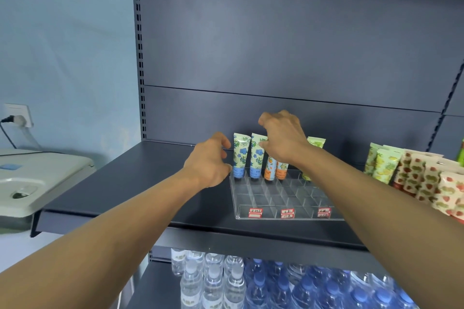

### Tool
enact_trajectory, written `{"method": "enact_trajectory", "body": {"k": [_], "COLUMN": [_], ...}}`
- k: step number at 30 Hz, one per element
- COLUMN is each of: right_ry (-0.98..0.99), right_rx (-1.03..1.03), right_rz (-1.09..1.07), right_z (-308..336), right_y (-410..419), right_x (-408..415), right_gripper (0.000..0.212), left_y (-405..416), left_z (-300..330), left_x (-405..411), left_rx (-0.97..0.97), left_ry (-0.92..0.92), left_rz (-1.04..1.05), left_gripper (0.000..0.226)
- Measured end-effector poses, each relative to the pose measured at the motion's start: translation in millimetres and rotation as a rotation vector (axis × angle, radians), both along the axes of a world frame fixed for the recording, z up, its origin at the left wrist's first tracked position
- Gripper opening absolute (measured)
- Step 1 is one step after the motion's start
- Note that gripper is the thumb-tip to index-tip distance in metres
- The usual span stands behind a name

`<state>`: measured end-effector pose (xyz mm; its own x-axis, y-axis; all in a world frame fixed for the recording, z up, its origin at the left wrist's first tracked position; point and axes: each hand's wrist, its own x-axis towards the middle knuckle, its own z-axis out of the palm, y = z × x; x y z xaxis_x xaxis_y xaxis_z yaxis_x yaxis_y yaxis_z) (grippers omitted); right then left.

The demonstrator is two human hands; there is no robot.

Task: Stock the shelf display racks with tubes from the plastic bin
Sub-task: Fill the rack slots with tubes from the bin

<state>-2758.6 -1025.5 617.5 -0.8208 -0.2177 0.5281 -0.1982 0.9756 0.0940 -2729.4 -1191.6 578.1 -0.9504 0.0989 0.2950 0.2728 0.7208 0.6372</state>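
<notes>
A clear acrylic display rack (281,198) with many small compartments sits on the dark shelf (140,183). In its back row stand two blue-flower tubes (241,155), two orange tubes (270,170) and a green tube (315,144). My right hand (283,140) is over the back row, its thumb and fingers touching the top of the second blue-flower tube (257,158). My left hand (208,160) hovers at the rack's left back corner with loosely curled fingers, holding nothing. The plastic bin is out of view.
A second rack at the right holds many yellow-green (384,165) and strawberry-pattern tubes (431,183). Water bottles (226,281) fill the shelf below. A white appliance (32,178) stands left of the shelving under a wall socket (18,114).
</notes>
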Motion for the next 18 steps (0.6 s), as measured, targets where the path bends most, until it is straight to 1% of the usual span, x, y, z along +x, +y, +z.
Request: {"method": "enact_trajectory", "body": {"k": [4,7,14,18], "right_ry": [-0.04,-0.078,-0.163,-0.172], "right_rx": [-0.105,-0.153,-0.18,-0.203], "right_rz": [0.034,0.042,0.049,0.075], "right_z": [7,8,-1,-2], "right_y": [16,36,82,94], "right_x": [29,60,126,139], "right_gripper": [0.042,0.042,0.052,0.051], "left_y": [7,21,62,74], "left_z": [7,13,14,14], "left_x": [15,34,83,103], "left_rx": [-0.03,-0.028,-0.079,-0.115], "left_ry": [0.008,0.021,0.021,0.029], "left_rz": [-0.006,-0.018,-0.04,-0.023], "left_gripper": [0.041,0.039,0.041,0.041]}}
